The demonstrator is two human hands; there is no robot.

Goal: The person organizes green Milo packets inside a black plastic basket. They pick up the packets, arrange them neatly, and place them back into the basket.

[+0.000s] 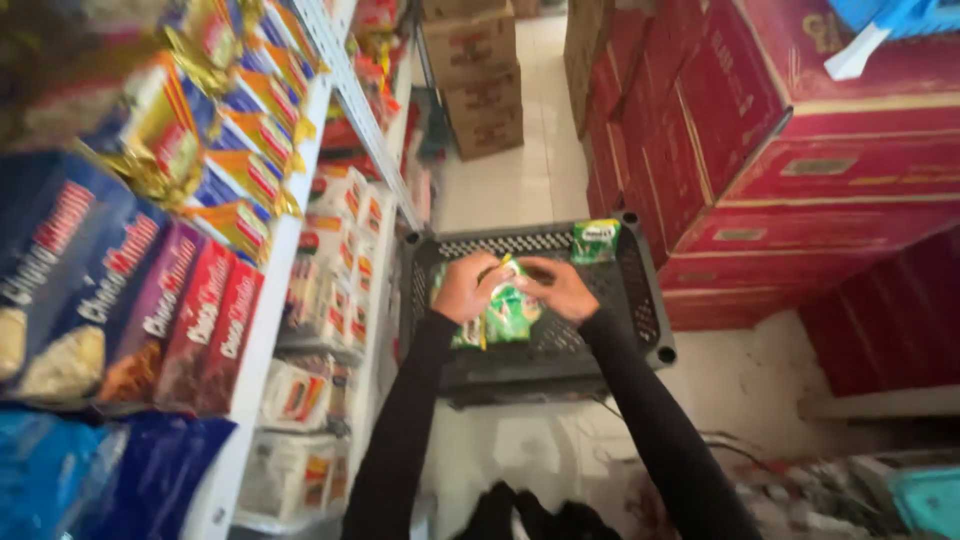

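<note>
Both hands meet over the middle of a dark slotted plastic crate (655, 345) that sits on the pale floor between a white shelf unit (270, 300) and a stack of red cartons (760, 150). The left hand (463, 290) and the right hand (560, 288) are each closed on a strip of green sachets (510, 315), fingers pinching its upper end while the rest hangs down over the crate's mesh bottom. The likeliest slip, as I judge it, is the thin glossy strip tearing at a seam or sliding out of the pinch, since the weight dangles below the fingers and the film looks slick; loose packets would then drop into the crate or over its near edge to the floor. The strip looks soft and crinkled, bright green with white and red patches, several small pouches joined in a row. One more green sachet (596, 240) stands apart against the crate's far right corner.
</note>
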